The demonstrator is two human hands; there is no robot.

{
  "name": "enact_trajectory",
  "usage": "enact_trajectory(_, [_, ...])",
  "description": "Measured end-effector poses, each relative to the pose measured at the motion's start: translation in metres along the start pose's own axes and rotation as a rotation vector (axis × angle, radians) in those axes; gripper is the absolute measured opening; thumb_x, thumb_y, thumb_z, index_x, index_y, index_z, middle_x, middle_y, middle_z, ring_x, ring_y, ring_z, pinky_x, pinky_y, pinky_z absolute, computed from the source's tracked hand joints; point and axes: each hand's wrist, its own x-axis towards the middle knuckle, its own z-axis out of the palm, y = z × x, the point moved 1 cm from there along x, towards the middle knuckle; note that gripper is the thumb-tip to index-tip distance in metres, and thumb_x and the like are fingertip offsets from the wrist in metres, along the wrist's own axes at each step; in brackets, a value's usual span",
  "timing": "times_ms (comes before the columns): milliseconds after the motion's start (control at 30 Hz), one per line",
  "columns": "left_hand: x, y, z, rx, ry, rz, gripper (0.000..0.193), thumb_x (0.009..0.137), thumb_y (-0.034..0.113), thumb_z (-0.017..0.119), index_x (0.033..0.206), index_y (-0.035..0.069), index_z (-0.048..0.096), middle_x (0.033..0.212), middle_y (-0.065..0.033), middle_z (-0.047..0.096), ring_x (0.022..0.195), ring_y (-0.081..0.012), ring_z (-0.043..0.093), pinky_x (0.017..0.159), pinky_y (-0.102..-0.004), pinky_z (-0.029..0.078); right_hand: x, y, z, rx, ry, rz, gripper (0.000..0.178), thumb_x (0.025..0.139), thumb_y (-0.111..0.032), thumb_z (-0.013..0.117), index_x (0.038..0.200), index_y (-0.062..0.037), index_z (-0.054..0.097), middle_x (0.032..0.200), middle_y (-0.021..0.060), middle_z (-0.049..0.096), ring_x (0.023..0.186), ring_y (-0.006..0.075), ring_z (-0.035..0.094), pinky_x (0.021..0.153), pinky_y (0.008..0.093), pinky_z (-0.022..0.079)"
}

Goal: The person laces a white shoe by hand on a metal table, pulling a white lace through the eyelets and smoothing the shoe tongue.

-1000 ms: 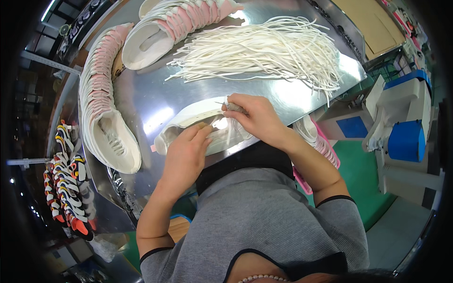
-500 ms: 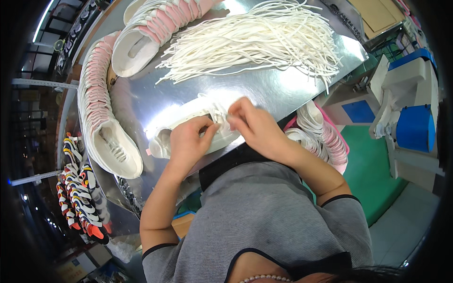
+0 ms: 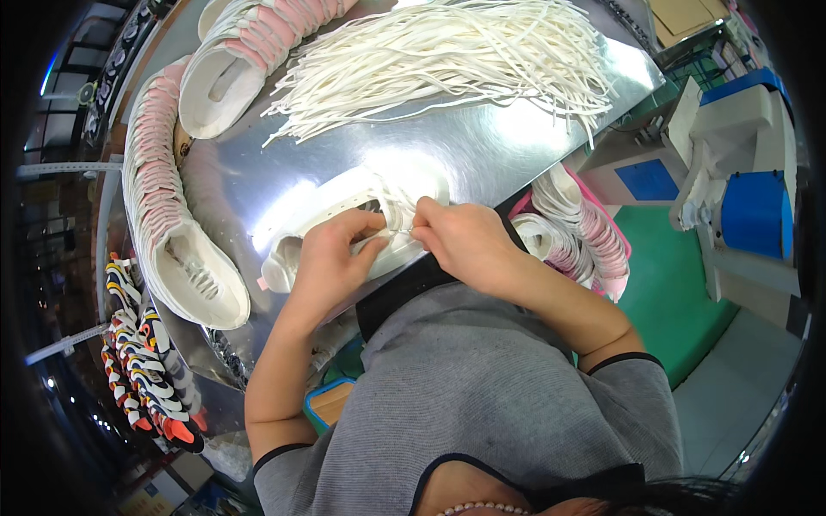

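Note:
A white shoe upper lies on the metal table in front of me, its heel end toward the left with a small pink tab. A white shoelace runs in loops across its eyelet area. My left hand is closed over the near side of the upper, thumb and forefinger gripping beside the eyelets. Close by, my right hand pinches the lace at the near eyelet edge, its fingertips pressed together. The lace end between the fingers is too small to make out.
A pile of loose white laces covers the table's far side. Nested white-and-pink uppers curve along the left, with another stack beyond. A pink-rimmed basket of uppers stands right, near a white-and-blue machine.
My right hand has lowered its fingers to the lace at the eyelets and closed on it. The left hand has shifted only slightly. The whole view has moved a little.

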Motion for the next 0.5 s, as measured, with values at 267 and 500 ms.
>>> enact_trajectory(267, [-0.011,0.003,0.007,0.225,0.098,0.172,0.025,0.081,-0.001,0.067,0.106,0.001,0.068,0.089,-0.0142,0.067,0.080,-0.0314,0.066,0.071,-0.0396,0.051,0.012,-0.019,0.046,-0.133,0.188,-0.088,0.020,0.086,-0.012,0.061,0.101,-0.0014,0.052,0.086,0.0186,0.068,0.075,0.0368,0.069,0.061,0.0448,0.054])
enact_trajectory(500, [-0.048,-0.008,-0.006,0.619,0.364,0.523,0.030,0.073,0.004,0.068,0.103,0.004,0.070,0.081,-0.0049,0.061,0.072,-0.0209,0.063,0.065,-0.0328,0.051,-0.019,0.010,-0.059,0.386,0.193,0.168,0.026,0.088,-0.018,0.074,0.106,-0.0048,0.061,0.079,0.0024,0.064,0.066,0.0118,0.058,0.063,0.0297,0.050])
